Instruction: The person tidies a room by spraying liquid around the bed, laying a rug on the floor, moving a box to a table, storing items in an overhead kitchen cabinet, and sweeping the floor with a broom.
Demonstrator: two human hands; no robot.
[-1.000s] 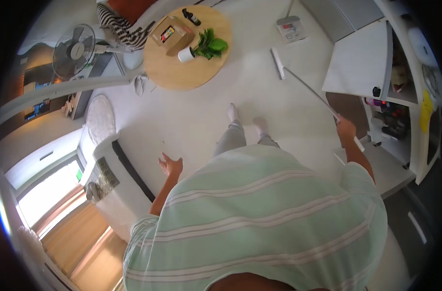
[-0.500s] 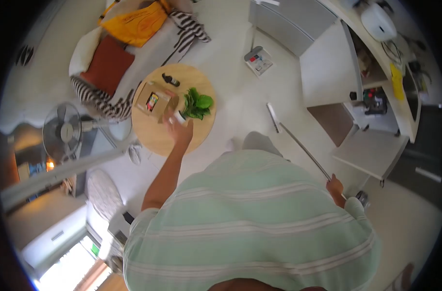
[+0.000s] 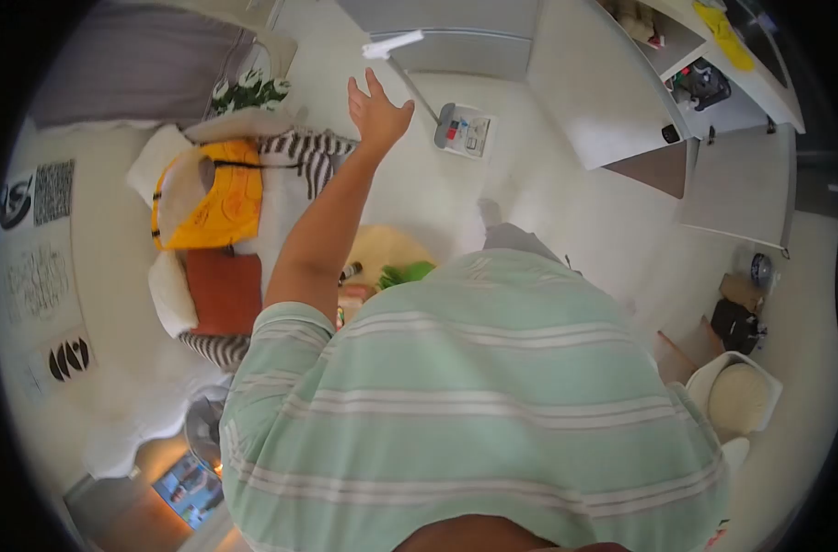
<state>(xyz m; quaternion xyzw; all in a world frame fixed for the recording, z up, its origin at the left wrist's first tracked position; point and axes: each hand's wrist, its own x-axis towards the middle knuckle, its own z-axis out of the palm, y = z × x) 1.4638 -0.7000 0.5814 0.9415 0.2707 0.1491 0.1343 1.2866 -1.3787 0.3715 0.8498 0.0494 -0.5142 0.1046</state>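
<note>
My left hand (image 3: 380, 115) stretches forward with its fingers spread and nothing in it. Just beyond the fingertips is the white grip (image 3: 393, 45) of a long-handled dustpan, apart from the hand as far as I can tell. The grey handle slants down to the dustpan (image 3: 475, 132), which rests on the pale floor with small red and blue bits in it. My right hand is out of sight, and no broom shows. Partly hidden by my arm and shirt, the round wooden table (image 3: 391, 241) bears a green plant (image 3: 406, 273) and a dark bottle (image 3: 350, 271).
Left of my arm stands a sofa with a yellow bag (image 3: 218, 204), a rust cushion (image 3: 224, 293) and a striped cloth (image 3: 313, 158). Open cabinet doors (image 3: 739, 189) jut out at the right. Grey drawers (image 3: 465, 57) stand ahead. A white bin (image 3: 737, 397) is at lower right.
My left hand has left the table and reached forward toward the dustpan's grip. The view has shifted forward; my right hand and the broom it held have gone out of sight.
</note>
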